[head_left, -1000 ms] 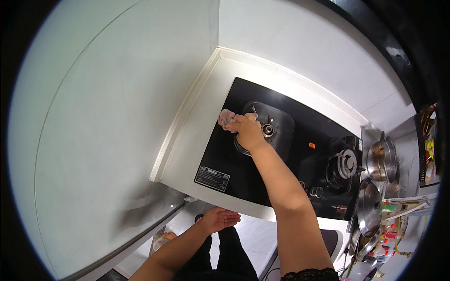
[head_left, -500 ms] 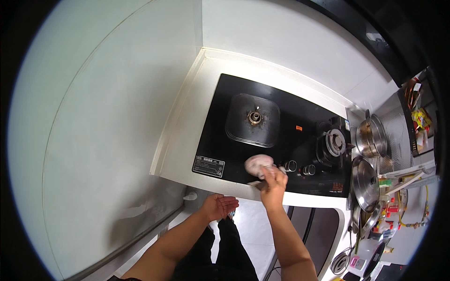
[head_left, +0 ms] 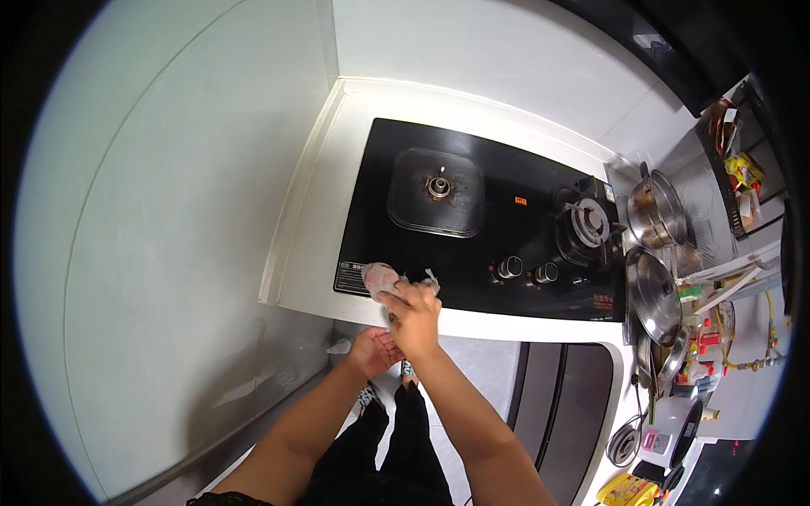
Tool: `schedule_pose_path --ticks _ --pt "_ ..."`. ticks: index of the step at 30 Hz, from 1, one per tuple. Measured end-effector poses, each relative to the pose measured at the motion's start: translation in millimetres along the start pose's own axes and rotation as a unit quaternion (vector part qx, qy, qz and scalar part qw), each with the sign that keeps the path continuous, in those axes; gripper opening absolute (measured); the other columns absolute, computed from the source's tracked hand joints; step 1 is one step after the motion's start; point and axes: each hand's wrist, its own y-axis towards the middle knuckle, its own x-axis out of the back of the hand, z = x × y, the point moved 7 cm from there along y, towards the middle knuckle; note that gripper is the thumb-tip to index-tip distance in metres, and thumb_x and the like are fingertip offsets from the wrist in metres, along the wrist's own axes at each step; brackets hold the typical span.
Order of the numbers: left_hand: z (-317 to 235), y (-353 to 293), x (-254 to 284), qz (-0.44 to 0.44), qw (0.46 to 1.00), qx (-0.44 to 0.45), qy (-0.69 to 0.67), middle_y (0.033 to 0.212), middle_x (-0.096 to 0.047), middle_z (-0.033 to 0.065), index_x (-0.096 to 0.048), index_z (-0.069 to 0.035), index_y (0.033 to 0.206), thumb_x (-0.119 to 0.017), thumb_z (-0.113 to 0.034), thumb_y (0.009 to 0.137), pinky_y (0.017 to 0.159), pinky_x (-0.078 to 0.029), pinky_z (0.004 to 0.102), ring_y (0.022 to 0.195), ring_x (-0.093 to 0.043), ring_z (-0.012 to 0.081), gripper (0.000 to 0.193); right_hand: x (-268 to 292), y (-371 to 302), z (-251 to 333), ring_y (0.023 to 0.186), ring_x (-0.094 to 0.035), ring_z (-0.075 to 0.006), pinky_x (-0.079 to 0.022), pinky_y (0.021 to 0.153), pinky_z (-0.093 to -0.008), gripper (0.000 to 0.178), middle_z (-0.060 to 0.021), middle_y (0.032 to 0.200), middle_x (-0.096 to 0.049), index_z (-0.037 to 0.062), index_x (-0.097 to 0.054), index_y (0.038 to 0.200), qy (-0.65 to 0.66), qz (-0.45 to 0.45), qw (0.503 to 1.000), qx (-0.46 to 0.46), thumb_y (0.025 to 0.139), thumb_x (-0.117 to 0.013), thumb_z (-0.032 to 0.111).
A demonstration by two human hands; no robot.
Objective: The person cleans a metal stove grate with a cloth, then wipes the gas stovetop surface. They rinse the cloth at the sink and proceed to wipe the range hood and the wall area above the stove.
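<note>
Nearest, the left hand (head_left: 374, 350) hangs open, palm up, just below the counter edge (head_left: 506, 325). Above it, the right hand (head_left: 413, 314) clenches a pinkish cloth (head_left: 381, 277) against the black cooktop's (head_left: 506, 228) front-left corner. Farther right, steel pots (head_left: 656, 211) stand, contents unclear.

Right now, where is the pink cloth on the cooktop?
In the head view, the pink cloth lies at the front left corner of the black cooktop, under the right hand and left of the two knobs.
</note>
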Motion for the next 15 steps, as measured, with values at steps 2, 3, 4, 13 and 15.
schedule_pose_path --ticks 2,3,4,13,15 --pt "5 5 0 -0.019 1.0 0.014 -0.004 0.114 -0.061 0.0231 -0.055 0.01 0.113 -0.034 -0.024 0.091 0.099 -0.044 0.0438 0.109 -0.058 0.0345 0.045 34 -11 -22 0.106 -0.051 -0.0307 -0.041 0.091 -0.0425 0.049 -0.0057 0.111 -0.059 0.0199 -0.073 0.101 0.033 -0.069 0.997 0.017 0.065 -0.058 -0.01" --pt "9 7 1 -0.032 0.999 0.019 -0.009 0.118 -0.059 0.0258 -0.054 0.011 0.115 -0.034 -0.023 0.091 0.101 -0.042 0.0458 0.113 -0.056 0.0369 0.046 59 -16 -37 0.106 -0.052 -0.0305 -0.041 0.093 -0.0426 0.051 -0.0081 0.112 -0.059 0.0189 -0.073 0.103 0.01 -0.107 0.994 0.019 0.066 -0.056 -0.012" --pt "10 3 -5 -0.042 0.999 0.018 -0.027 0.122 -0.055 0.0288 -0.051 0.014 0.117 -0.033 -0.023 0.093 0.103 -0.041 0.0457 0.117 -0.053 0.0392 0.047 86 -29 -62 0.109 -0.051 -0.0307 -0.042 0.092 -0.0428 0.054 -0.0117 0.114 -0.058 0.0183 -0.072 0.106 -0.015 -0.153 0.987 -0.039 0.068 -0.053 -0.014" --pt "16 13 -8 -0.041 0.998 0.031 -0.03 0.12 -0.057 0.0271 -0.051 0.014 0.117 -0.031 -0.023 0.093 0.102 -0.043 0.0448 0.115 -0.055 0.0374 0.048 84 -67 -101 0.098 -0.052 -0.0359 -0.045 0.075 -0.0487 0.025 -0.0135 0.104 -0.058 0.0092 -0.064 0.088 -0.191 -0.158 0.952 -0.18 0.065 -0.064 0.019" --pt "10 10 -4 -0.049 0.998 0.03 -0.04 0.118 -0.059 0.0248 -0.053 0.012 0.116 -0.032 -0.024 0.093 0.101 -0.043 0.0441 0.113 -0.057 0.035 0.047 46 -59 -65 0.099 -0.049 -0.0379 -0.043 0.07 -0.0495 0.028 -0.0104 0.109 -0.055 0.0113 -0.062 0.085 -0.175 -0.108 0.968 -0.146 0.058 -0.063 0.017"
